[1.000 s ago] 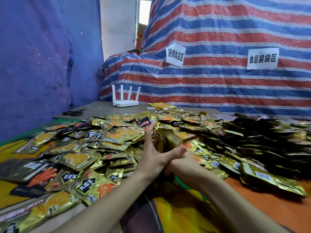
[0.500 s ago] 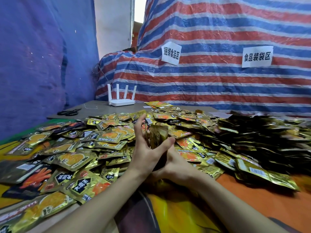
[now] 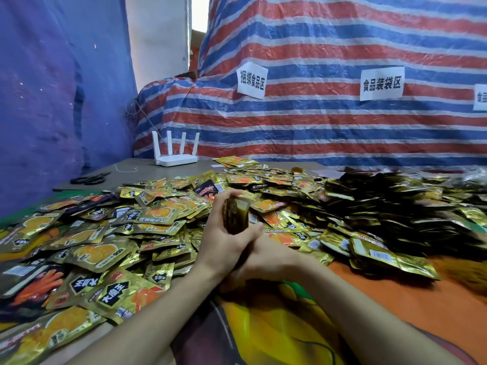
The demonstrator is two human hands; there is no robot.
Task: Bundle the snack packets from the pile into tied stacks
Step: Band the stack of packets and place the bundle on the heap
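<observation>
Centre frame, the left hand [image 3: 224, 238] has its grip curled round an upright packet stack [image 3: 235, 216]; the right hand [image 3: 268, 259] grip cannot be told.

Upright packet stack [image 3: 235, 216] amid sprawling gold pile [image 3: 158, 219]

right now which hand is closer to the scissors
Left. The left hand, gripping the packet stack, is on the side toward the scissors, which lie far off to the left. The right hand sits beyond it, further right.
</observation>
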